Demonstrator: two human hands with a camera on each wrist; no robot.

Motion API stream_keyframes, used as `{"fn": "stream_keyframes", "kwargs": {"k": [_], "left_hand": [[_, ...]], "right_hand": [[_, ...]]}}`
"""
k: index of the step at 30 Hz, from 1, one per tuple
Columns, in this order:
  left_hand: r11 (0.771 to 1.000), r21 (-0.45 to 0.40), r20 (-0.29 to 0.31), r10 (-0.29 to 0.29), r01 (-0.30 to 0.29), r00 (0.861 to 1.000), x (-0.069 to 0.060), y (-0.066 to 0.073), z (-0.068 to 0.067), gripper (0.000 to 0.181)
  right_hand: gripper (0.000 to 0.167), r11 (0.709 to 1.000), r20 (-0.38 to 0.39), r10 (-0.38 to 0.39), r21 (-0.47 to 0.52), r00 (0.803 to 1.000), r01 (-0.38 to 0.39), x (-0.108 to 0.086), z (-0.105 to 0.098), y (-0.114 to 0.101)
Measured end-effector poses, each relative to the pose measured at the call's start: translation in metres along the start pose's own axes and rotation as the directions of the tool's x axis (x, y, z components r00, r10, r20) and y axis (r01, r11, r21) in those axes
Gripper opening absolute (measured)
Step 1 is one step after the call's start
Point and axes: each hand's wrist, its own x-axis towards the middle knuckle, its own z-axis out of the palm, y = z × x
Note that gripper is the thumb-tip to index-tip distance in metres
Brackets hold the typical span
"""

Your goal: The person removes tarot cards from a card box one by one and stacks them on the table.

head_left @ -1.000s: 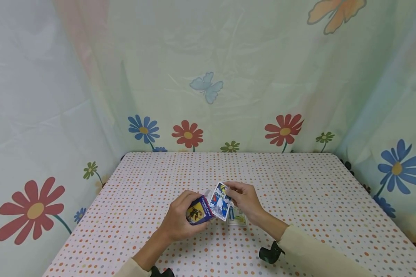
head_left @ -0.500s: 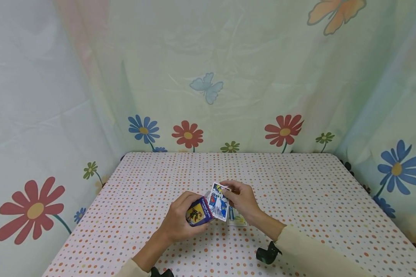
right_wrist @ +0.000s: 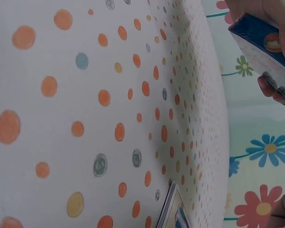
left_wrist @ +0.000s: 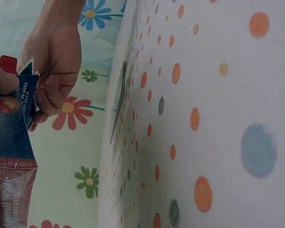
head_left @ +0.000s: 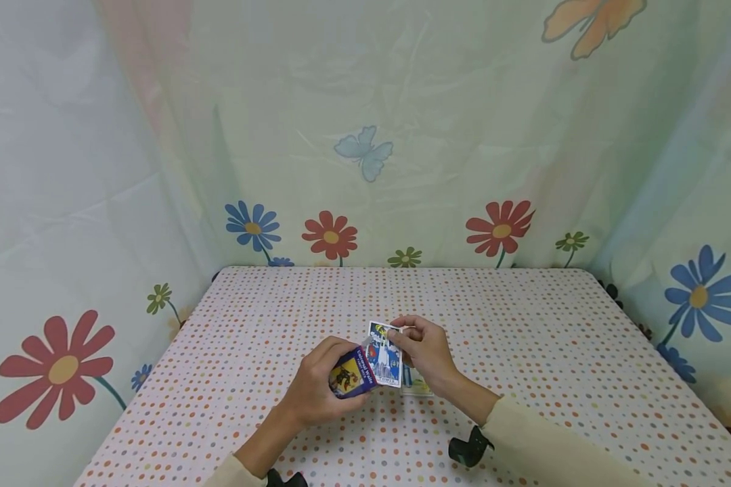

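Note:
My left hand point(head_left: 321, 379) grips a purple-blue tarot card box point(head_left: 350, 374) with a yellow picture on its front. In the left wrist view the box point(left_wrist: 12, 133) shows printed lettering and a clear plastic-looking part. My right hand point(head_left: 425, 352) pinches a tarot card point(head_left: 384, 355) by its upper right side, picture up, near the box's right end. Whether more cards lie behind it, I cannot tell. Below my right hand a small stack of cards point(head_left: 417, 384) lies on the table, partly covered; its corner point(right_wrist: 175, 211) shows in the right wrist view.
The table point(head_left: 268, 318) wears a white cloth with coloured dots. Behind it and at both sides hang pale curtains point(head_left: 414, 169) printed with flowers and butterflies. Black wrist straps point(head_left: 470, 446) sit by the cream sleeves.
The card in my right hand has shifted slightly left and turned to stand straighter beside the box. My left hand and the box have hardly moved.

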Motion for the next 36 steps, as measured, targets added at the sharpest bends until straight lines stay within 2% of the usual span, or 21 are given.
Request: {"fn": "stream_keyframes", "kwargs": {"k": [4, 11, 18, 36], "left_hand": [[1.0, 0.01, -0.002, -0.013, 0.013, 1.0, 0.001, 0.001, -0.001, 0.069], [1.0, 0.017, -0.012, -0.02, 0.02, 1.0, 0.003, 0.002, -0.001, 0.068], [1.0, 0.012, -0.009, -0.022, 0.022, 1.0, 0.004, 0.003, -0.001, 0.067], [1.0, -0.01, -0.008, -0.02, 0.02, 1.0, 0.004, 0.003, -0.002, 0.069]], "right_hand": [[0.025, 1.0, 0.023, -0.018, 0.021, 1.0, 0.017, -0.001, -0.002, 0.0], [0.048, 0.996, 0.106, -0.048, 0.079, 0.993, 0.039, -0.004, -0.004, -0.001], [0.056, 0.99, 0.16, -0.055, 0.14, 0.986, 0.032, -0.006, -0.006, -0.001], [0.061, 0.986, 0.15, 0.0, 0.163, 0.989, -0.024, -0.011, -0.005, 0.004]]}}
